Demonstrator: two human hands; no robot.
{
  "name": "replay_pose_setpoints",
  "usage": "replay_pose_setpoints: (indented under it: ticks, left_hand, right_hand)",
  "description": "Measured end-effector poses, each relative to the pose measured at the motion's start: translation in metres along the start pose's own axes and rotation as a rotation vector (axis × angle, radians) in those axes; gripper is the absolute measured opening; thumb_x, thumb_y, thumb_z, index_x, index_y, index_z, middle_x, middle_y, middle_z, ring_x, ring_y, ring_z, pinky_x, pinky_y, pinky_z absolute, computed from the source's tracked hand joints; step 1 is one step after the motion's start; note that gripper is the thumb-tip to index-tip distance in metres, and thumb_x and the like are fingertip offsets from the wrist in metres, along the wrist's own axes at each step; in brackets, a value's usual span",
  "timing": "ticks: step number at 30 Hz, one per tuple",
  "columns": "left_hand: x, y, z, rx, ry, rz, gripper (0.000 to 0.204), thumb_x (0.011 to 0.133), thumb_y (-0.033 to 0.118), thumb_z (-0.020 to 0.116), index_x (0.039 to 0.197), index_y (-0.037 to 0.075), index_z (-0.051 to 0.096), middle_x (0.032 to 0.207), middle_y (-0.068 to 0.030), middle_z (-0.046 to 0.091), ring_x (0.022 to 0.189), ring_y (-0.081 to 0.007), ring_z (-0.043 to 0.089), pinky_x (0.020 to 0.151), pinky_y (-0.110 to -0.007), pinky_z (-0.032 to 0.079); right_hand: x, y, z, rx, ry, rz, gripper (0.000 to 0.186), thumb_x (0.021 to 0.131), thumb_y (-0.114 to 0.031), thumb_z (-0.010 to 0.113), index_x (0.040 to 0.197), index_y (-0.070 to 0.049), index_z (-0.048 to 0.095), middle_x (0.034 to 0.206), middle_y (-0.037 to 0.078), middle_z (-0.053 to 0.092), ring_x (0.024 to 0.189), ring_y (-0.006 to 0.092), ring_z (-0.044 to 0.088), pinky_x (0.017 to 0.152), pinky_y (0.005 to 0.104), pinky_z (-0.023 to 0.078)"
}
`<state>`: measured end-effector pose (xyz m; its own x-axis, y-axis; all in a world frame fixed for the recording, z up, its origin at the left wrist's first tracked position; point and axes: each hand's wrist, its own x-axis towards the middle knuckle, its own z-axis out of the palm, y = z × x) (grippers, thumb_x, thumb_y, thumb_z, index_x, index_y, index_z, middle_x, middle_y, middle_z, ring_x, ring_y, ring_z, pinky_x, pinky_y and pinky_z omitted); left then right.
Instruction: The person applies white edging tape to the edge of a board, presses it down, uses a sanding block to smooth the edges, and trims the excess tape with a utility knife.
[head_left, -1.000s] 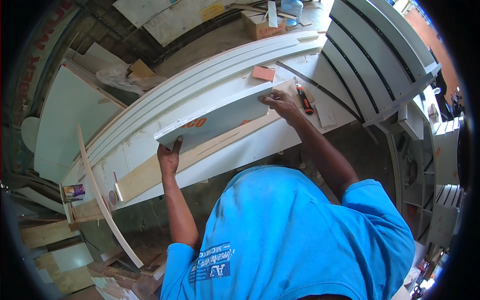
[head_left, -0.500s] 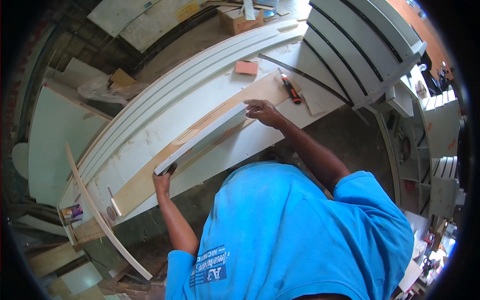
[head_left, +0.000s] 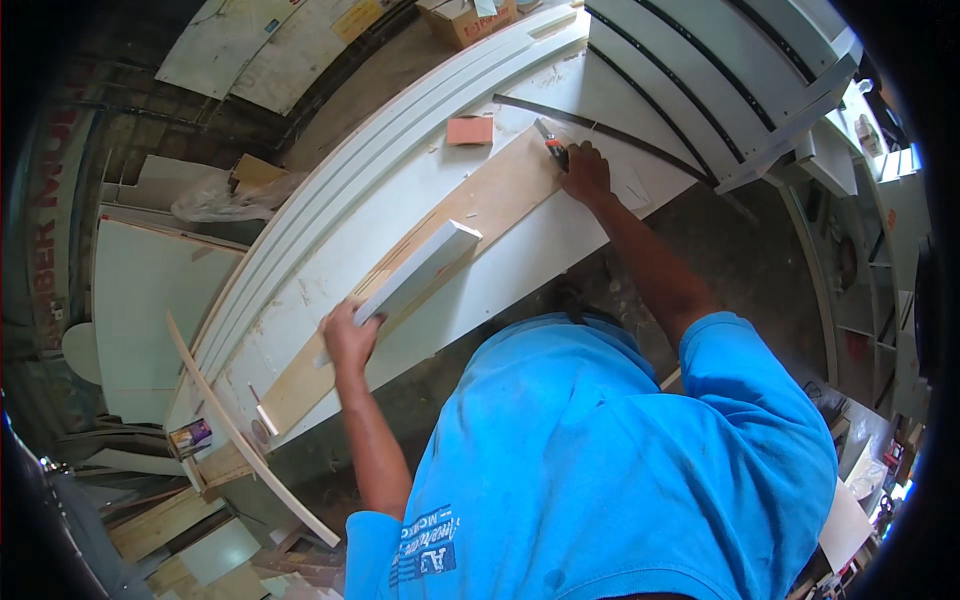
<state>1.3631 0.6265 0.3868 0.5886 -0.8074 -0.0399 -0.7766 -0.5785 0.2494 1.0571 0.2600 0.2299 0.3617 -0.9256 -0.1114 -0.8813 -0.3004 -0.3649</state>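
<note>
My left hand (head_left: 350, 338) is closed around a narrow white board (head_left: 418, 268), which stands on its edge over a long light-brown wood panel (head_left: 515, 180). Farther right, my right hand (head_left: 587, 172) has its fingers wrapped round the handle of an orange and black utility knife (head_left: 552, 148). The knife's pale blade end points away to the upper left, at the far end of the wood panel. Most of the knife's handle is hidden by my fingers.
A pinkish-orange block (head_left: 470, 130) lies on the white work surface (head_left: 520, 290). Long white strips (head_left: 330, 150) line its far side. A dark thin strip (head_left: 620, 135) lies near a grey panel with black rails (head_left: 690, 80). At left, a slim wooden strip (head_left: 245, 440) leans across the surface's end.
My right hand has let go of the white board's far end, moved right and taken hold of the utility knife. My left hand still grips the board, now farther along it.
</note>
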Motion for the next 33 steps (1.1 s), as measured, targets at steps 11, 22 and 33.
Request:
replay_pose_setpoints:
  ticks: [11,22,33]
  left_hand:
    - [0.072,0.113,0.059,-0.073,-0.247,0.191,0.038,0.076,0.024,0.078,0.107,0.005,0.071,0.101,-0.0186,0.072,0.095,-0.0355,0.069,0.084,-0.044,0.054]
    - [0.076,0.108,0.063,-0.008,-0.188,0.205,0.037,0.075,0.024,0.077,0.106,0.007,0.072,0.098,-0.0167,0.073,0.091,-0.0343,0.070,0.083,-0.044,0.055]
    - [0.075,0.115,0.063,0.114,-0.110,0.221,0.039,0.074,0.029,0.079,0.106,0.008,0.071,0.095,-0.0151,0.073,0.087,-0.0326,0.071,0.079,-0.043,0.057]
  right_hand:
    - [-0.026,-0.001,-0.012,1.520,-0.323,0.192,0.028,0.092,-0.029,0.059,0.101,-0.003,0.056,0.083,0.012,0.060,0.065,0.0236,0.067,0.059,0.0387,0.056]
    - [-0.114,-0.077,0.031,0.980,-0.584,0.143,0.038,0.099,-0.036,0.051,0.108,0.001,0.051,0.080,0.015,0.062,0.055,0.0233,0.062,0.049,0.0379,0.052]
    - [-0.137,-0.117,0.085,0.469,-0.242,-0.139,0.031,0.102,-0.032,0.045,0.103,-0.001,0.045,0.081,0.024,0.066,0.080,0.0466,0.065,0.073,0.0569,0.049]
